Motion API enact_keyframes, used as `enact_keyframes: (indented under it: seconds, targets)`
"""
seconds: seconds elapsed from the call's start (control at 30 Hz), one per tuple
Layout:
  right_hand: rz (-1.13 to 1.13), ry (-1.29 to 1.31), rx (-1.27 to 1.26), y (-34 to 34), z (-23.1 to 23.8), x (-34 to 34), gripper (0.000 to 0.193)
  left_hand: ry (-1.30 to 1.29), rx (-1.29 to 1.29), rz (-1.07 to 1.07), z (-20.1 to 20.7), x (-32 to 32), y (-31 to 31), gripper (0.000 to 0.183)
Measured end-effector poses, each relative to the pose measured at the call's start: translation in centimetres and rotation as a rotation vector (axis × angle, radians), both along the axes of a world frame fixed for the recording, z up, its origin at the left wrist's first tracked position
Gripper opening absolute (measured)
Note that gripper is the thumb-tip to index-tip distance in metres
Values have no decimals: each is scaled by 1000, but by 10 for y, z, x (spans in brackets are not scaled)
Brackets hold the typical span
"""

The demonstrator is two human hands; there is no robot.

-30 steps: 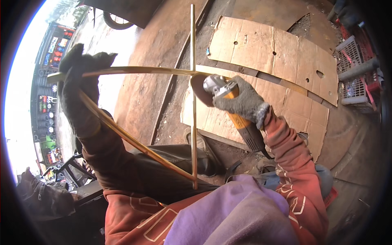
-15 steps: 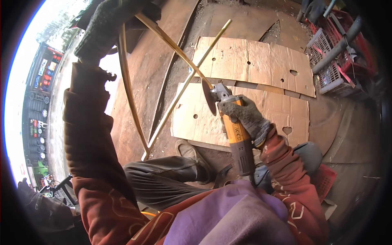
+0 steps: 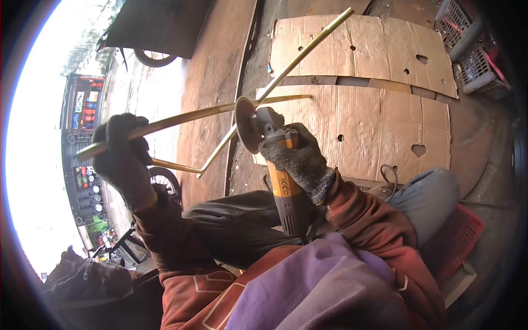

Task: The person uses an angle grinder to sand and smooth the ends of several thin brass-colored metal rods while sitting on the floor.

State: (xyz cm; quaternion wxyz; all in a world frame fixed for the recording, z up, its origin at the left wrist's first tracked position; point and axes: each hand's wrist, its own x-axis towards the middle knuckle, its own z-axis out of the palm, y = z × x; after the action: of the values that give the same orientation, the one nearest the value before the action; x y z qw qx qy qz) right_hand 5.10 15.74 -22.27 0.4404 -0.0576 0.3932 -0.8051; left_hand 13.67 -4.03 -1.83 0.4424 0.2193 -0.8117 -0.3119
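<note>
A dark work glove covers my left hand [image 3: 122, 157], whose fingers wrap round a bent, brass-coloured metal tube frame [image 3: 192, 115]. One tube end sticks out to the left past the hand; another straight length reaches to the far right above the cardboard. My right hand [image 3: 301, 165], in a grey glove, grips a yellow and black angle grinder [image 3: 287, 190] around its body, just behind the head. The grinder's disc [image 3: 246, 125] stands upright across the frame, close to where tubes cross. Whether the disc touches metal cannot be made out.
Cardboard sheets [image 3: 379, 124] with holes lie on the brown floor ahead. Plastic crates [image 3: 477, 66] stand at the far right, and a red crate [image 3: 454, 234] sits beside my bent leg [image 3: 426, 192]. A wheel [image 3: 165, 181] shows at left, beyond the frame.
My left hand has come down and nearer from the upper left, swinging the tube frame round to a flatter angle. The grinder in my right hand has shifted left. The whole view has shifted too.
</note>
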Motion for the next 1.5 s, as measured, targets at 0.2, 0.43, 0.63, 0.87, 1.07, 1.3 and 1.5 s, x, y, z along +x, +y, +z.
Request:
enact_keyframes:
  seconds: [0.2,0.43,0.63,0.87,1.07,1.3,1.5]
  targets:
    - [-15,88,43,-8,-17,1,44,-329,-1003,134,-6,20,-3,23]
    - [31,116,-28,-3,12,15,48,-369,-1096,110,-8,34,-15,7]
    - [23,41,75,-4,-7,6,47,-288,-1010,70,-13,36,-12,17]
    - [38,69,-8,-5,-2,14,49,-177,-809,67,-22,33,-7,8]
    - [126,59,10,-1,11,12,49,-183,-742,60,-21,49,-15,10]
    - [65,-6,89,4,-8,6,46,136,-80,-126,-29,53,-16,15]
    - [90,-3,97,9,2,11,44,168,-39,-191,-35,45,-4,15]
